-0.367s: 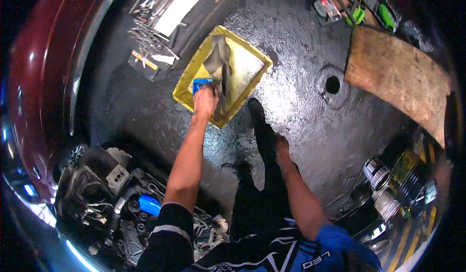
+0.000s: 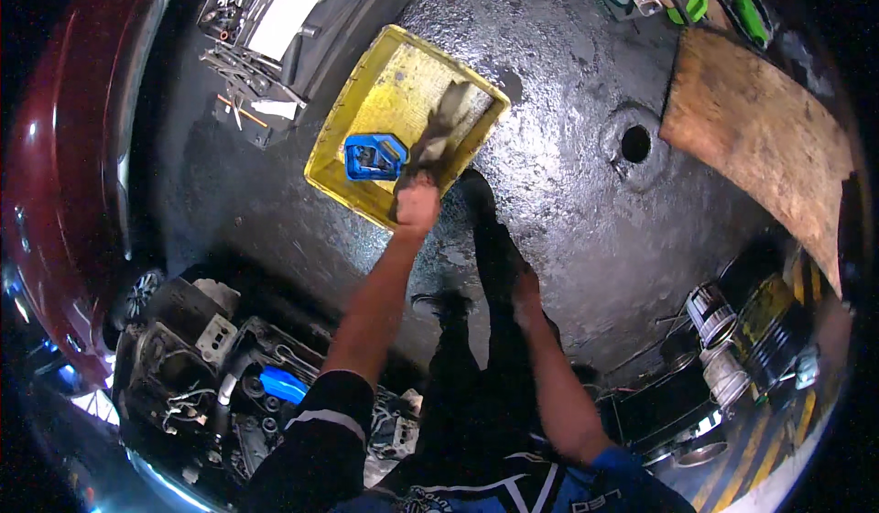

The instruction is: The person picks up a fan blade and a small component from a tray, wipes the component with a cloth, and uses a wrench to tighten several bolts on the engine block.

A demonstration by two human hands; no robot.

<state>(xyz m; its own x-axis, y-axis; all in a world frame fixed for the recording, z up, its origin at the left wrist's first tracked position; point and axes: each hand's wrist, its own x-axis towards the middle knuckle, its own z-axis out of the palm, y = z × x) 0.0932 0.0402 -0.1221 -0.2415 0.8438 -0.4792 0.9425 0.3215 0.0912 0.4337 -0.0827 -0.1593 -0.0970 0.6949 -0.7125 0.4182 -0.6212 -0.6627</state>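
Observation:
My left hand [image 2: 418, 203] is closed on one end of a grey-brown rag [image 2: 438, 133] over the near right side of a yellow tray [image 2: 346, 101]. The rag trails up from my fist and is smeared by motion. Left of it, inside the tray, sits a blue container [image 2: 374, 158] with small dark and metallic pieces in it; their kind is too small to tell. My right hand [image 2: 526, 291] rests at my knee, its fingers hidden against the dark trousers.
Metal tools [image 2: 240, 64] lie by a dark box at upper left. A red car [image 2: 69, 147] stands left, with an engine [image 2: 247, 412] below. A brown board [image 2: 751, 128] and a round floor hole [image 2: 634, 144] are at right; metal cans [image 2: 710, 316] stand lower right.
My left hand has moved right and nearer, off the blue container, drawing the rag along. The container now shows whole. My right hand stays at the knee.

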